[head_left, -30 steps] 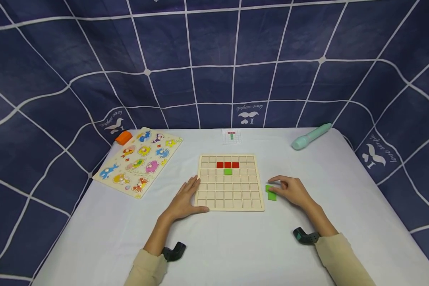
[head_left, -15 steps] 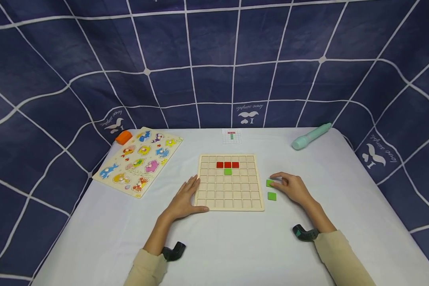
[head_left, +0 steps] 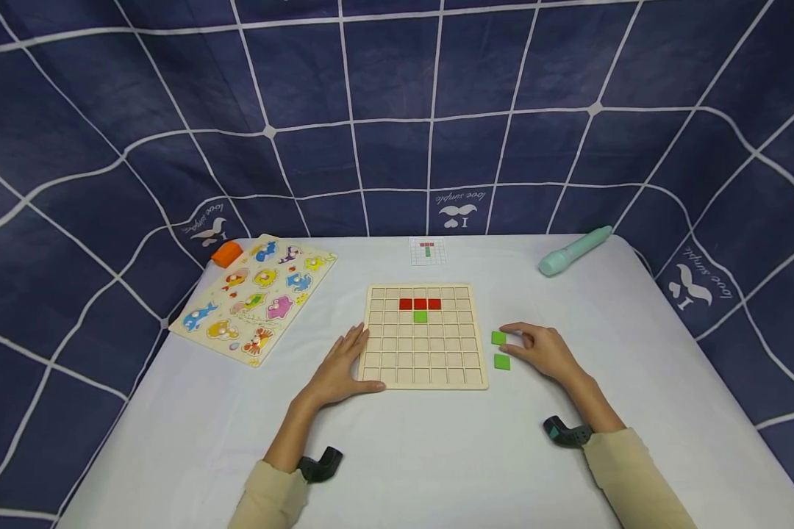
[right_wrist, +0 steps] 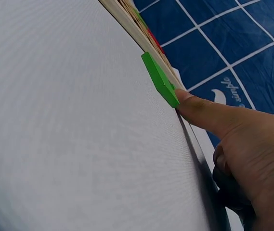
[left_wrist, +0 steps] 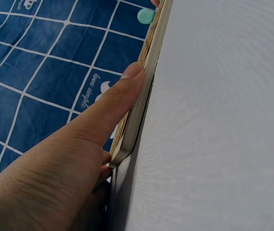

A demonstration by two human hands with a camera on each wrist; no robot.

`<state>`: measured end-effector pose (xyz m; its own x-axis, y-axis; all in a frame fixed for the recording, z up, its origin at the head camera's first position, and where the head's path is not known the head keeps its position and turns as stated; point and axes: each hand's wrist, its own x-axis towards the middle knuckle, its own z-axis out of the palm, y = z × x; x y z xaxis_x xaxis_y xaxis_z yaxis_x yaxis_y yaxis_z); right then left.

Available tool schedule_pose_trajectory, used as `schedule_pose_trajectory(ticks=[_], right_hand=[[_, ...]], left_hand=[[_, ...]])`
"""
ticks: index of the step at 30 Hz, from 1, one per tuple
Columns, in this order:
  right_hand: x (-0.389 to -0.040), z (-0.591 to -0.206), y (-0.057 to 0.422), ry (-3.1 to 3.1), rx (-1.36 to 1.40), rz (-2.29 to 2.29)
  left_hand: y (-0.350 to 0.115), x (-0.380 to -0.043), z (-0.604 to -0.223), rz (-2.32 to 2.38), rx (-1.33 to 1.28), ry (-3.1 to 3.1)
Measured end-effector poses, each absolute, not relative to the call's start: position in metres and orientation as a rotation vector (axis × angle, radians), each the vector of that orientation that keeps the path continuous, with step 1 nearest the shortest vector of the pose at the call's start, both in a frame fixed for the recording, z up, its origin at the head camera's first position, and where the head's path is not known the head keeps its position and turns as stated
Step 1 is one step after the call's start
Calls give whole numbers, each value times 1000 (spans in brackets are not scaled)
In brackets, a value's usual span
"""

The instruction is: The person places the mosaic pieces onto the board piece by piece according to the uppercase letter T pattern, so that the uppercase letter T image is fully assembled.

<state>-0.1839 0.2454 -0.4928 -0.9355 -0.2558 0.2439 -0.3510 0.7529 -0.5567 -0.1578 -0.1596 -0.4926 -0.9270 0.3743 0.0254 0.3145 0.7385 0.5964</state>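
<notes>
A square wooden grid board (head_left: 422, 361) lies mid-table, with a row of red tiles (head_left: 420, 304) and a green tile (head_left: 420, 317) under the middle red one. My left hand (head_left: 337, 373) rests along the board's left side, fingers on that edge and thumb at the near corner; in the left wrist view the thumb lies against the board's edge (left_wrist: 144, 103). To the right of the board are two loose green tiles, a far one (head_left: 499, 338) and a near one (head_left: 502, 362). My right hand (head_left: 539, 348) has its index finger and thumb spread on either side of the far tile.
A small printed pattern card (head_left: 427, 251) lies beyond the board. On the left is an animal peg puzzle (head_left: 254, 301) beside an orange block (head_left: 227, 254). A mint-green cylinder-shaped object (head_left: 574, 252) lies at the back right. A dark blue curtain (head_left: 397, 154) stands around the table.
The two loose green tiles, overlapping before, now lie apart, the far one shifted away by the right hand. The right thumb has moved off that tile toward its near edge. The left hand stays put.
</notes>
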Motion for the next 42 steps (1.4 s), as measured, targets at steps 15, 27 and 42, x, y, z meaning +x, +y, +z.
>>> schedule_pose_trajectory(ticks=[15,27,42], right_hand=[[-183,-491,245,-2780,486,940],[-187,-472,216,-2735,559,994],[-204,-480,123,-2717,631,967]], left_hand=[[-159,-159,-494,951,554,2832],[-160,-158,-493,952,551,2833],[-160,-158,-494,946,554,2831]])
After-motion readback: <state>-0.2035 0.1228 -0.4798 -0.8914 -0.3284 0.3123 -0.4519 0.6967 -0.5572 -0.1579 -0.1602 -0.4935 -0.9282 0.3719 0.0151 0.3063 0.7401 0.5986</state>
